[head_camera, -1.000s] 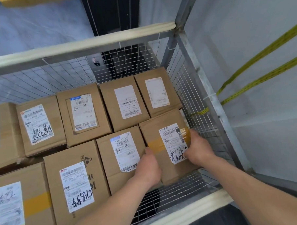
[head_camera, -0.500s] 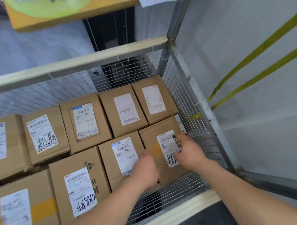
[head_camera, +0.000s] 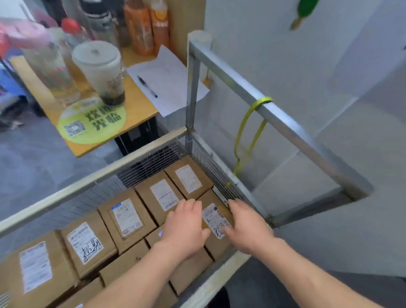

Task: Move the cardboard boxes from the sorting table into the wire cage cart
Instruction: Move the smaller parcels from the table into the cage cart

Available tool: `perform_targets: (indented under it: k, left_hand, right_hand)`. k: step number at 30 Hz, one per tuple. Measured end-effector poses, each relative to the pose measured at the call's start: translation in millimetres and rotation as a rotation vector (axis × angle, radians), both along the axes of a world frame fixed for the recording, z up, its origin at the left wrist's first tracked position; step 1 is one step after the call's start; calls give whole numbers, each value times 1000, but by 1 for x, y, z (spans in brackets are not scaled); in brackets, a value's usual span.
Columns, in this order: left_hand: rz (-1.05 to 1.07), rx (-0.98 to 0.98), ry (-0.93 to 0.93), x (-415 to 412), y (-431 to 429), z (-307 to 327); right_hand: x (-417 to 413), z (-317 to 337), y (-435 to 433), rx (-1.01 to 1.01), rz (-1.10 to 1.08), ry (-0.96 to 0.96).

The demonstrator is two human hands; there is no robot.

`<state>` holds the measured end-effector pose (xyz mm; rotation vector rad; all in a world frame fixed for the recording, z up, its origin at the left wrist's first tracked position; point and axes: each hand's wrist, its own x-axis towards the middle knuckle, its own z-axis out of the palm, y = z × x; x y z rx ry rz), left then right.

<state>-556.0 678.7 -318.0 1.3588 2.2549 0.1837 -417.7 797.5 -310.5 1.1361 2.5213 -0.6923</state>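
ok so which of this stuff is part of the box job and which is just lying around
Job: left hand, right hand, box under them, other boxes, cart.
Lying about: cup, bottles, paper, pen, sticker, desk, strap.

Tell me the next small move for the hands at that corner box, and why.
Probably lift both hands clear and turn back for another box. The handwritten-label box already sits in the corner of the wire cage cart, about level with its neighbours. The left hand and right hand lie over its edges with straight fingers, gripping nothing.
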Motion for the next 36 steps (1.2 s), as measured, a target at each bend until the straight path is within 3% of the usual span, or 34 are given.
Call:
perform_targets:
  k: [7,14,23,36]
  left_hand:
    - [-190,126,103,19,-1,70]
    - [-387,182,121,86,14,112]
    - [-630,306,168,223,43,165]
    - [-887,350,162,449,58,221]
  right_hand:
    - [51,79,-23,96,-153,90]
    - [132,125,-34,139,-327,36]
    - [278,162,-50,280,-507,-17]
    - [517,196,-104,401,-917,54]
